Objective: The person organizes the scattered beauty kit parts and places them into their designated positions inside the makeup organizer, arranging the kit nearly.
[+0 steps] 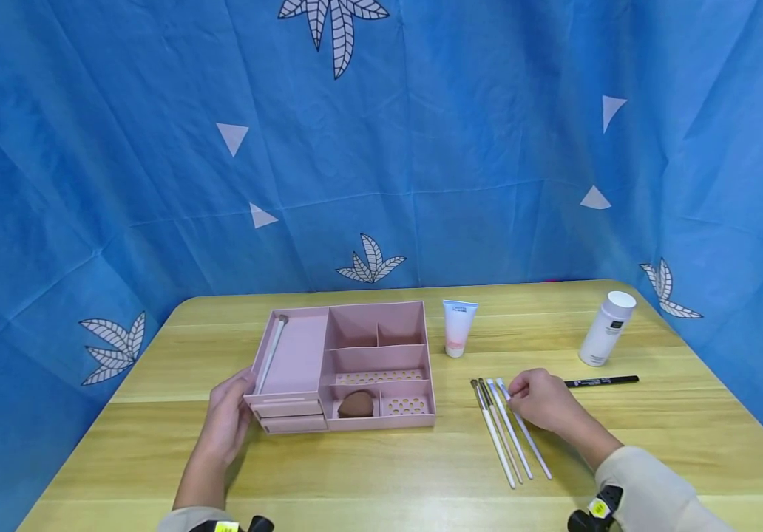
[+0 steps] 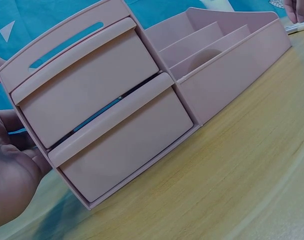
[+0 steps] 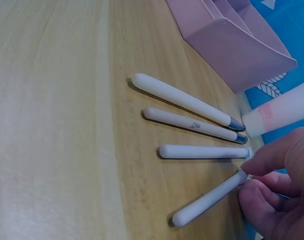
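Note:
My left hand [image 1: 225,410] rests against the left side of a pink makeup organizer [image 1: 295,347]; in the left wrist view, its fingers touch the side wall near two drawers [image 2: 86,85], partly hidden behind it. A white makeup brush [image 1: 271,353] lies on the organizer's top, and a brown makeup sponge [image 1: 356,404] sits in a front compartment. My right hand [image 1: 541,399] pinches the rightmost white makeup brush [image 3: 207,200] near its bristle end, with the handle slanting down along the table. Several other makeup brushes [image 3: 182,98] lie side by side to its left.
A small white tube [image 1: 458,329] stands right of the organizer. Farther right are a white bottle [image 1: 606,331] and a black pen [image 1: 604,381], lying partly behind my right hand. A blue patterned cloth [image 1: 381,148] hangs behind the wooden table [image 1: 355,480].

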Tool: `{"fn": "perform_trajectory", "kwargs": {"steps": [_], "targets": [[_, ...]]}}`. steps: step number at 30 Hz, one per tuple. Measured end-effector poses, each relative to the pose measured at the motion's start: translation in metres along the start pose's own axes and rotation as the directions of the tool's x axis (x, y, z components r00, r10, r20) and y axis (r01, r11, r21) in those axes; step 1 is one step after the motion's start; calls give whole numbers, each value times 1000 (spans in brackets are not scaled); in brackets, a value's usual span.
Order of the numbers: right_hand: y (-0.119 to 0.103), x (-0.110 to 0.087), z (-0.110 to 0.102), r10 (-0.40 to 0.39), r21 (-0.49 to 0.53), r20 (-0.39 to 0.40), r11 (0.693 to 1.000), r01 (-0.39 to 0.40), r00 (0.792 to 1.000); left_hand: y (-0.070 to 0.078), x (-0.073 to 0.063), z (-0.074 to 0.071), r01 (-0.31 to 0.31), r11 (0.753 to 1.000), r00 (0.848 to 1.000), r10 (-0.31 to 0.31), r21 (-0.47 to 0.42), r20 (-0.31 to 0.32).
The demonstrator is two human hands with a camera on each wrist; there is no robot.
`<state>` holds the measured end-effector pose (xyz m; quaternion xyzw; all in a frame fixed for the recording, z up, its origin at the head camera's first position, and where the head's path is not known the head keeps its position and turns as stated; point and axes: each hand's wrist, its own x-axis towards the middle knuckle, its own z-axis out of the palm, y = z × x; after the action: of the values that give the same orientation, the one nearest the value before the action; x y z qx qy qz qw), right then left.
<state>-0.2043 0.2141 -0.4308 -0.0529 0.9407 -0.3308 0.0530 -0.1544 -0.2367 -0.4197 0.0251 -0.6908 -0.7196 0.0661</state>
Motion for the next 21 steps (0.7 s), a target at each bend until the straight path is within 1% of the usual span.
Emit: {"fn": "perform_trajectory", "kwargs": {"steps": [9, 12, 21], "targets": [[-3, 3, -2, -2, -50, 15, 999, 3, 1000, 0, 0, -1, 9, 1000, 1000, -9, 5, -2], [-4, 4, -2, 10, -62, 20, 998, -9, 1000, 0, 1, -1, 11, 1000, 1000, -11, 6, -2], [-6, 5, -2, 37, -61, 32, 998, -35, 999, -1, 0, -1, 9, 1000, 1000, -9, 7, 6]]}}
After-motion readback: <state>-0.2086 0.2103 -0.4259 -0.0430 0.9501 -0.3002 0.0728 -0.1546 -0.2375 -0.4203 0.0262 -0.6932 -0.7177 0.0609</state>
